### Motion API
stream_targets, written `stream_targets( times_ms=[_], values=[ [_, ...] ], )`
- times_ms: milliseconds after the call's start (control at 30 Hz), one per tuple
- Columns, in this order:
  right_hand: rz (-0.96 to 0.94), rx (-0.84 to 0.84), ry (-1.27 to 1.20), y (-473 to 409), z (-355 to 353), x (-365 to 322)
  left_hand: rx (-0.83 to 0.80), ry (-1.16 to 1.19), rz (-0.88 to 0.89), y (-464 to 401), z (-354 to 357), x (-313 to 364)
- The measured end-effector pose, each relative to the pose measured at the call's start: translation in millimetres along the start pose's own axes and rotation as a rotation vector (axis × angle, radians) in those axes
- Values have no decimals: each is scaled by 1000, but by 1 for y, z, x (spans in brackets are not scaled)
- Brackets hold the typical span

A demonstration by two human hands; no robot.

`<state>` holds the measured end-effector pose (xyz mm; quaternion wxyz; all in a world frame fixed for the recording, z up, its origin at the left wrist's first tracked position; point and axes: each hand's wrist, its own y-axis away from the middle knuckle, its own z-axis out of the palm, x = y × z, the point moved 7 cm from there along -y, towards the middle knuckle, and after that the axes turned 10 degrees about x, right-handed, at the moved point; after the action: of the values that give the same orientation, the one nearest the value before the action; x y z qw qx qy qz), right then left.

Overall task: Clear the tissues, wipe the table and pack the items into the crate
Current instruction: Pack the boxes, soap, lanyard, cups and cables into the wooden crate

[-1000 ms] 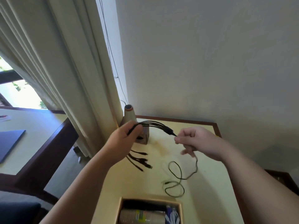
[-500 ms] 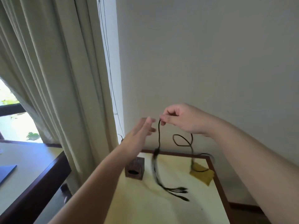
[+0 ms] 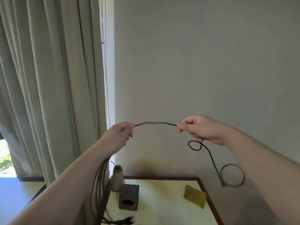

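Bench (image 3: pixel 162 213) sits low in the corner by the wall. Above it, left hand (image 3: pixel 119 134) and right hand (image 3: pixel 200 128) each pinch the black cable (image 3: pixel 155 123), stretched between them, its blurry ends (plugs, probably) dangling either side.

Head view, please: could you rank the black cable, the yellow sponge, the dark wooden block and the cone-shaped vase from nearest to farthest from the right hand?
From the right hand:
1. Black cable, pinched in its fingers.
2. Yellow sponge, below it, by the table's right edge.
3. Dark wooden block and cone-shaped vase, both at the table's left corner; too close to call.
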<state>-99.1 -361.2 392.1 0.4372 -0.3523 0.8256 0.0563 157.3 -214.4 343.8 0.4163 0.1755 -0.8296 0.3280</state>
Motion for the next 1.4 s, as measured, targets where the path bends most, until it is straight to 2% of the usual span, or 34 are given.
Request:
stream_targets(
  times_ms=[100, 233, 300, 567, 633, 700, 767, 833, 933, 1067, 1167, 1267, 1400],
  values=[
    [-58, 39, 33, -3, 24, -23, -100, 57, 32, 6, 22, 25],
    [-156, 21, 198, -4, 54, -63, -181, 292, -19, 10, 47, 72],
    [-153, 48, 164, -5, 51, -70, -177, 266, -1, 8, 52, 84],
    [-52, -86, 87, 0, 9, -28, 79, -64, 131, -14, 24, 71],
    [-28, -91, 233, 0, -5, -12, 141, -127, 110, -18, 19, 64],
    [-30, -79, 486, 2, -21, 3, 206, -182, 66, -21, 10, 54],
    [-44, -42, 593, 4, -35, 16, 237, -230, 22, -22, 2, 46],
    [-51, -10, 485, 6, -39, 18, 165, -261, 1, -19, 9, 46],
    [-83, 42, 279, 6, -32, -1, -59, -221, 4, -3, 49, 66],
    [-72, 82, 291, 3, -20, -28, -238, 96, -102, 22, 103, 103],
    [-71, 72, 272, 9, -16, -34, -200, 257, -86, 30, 112, 126],
    [-75, 83, 162, 18, -30, -27, -87, 156, 9, 25, 93, 123],
    [-36, 71, 41, 29, -57, 8, 47, 27, -83, 15, 50, 79]
  ],
)
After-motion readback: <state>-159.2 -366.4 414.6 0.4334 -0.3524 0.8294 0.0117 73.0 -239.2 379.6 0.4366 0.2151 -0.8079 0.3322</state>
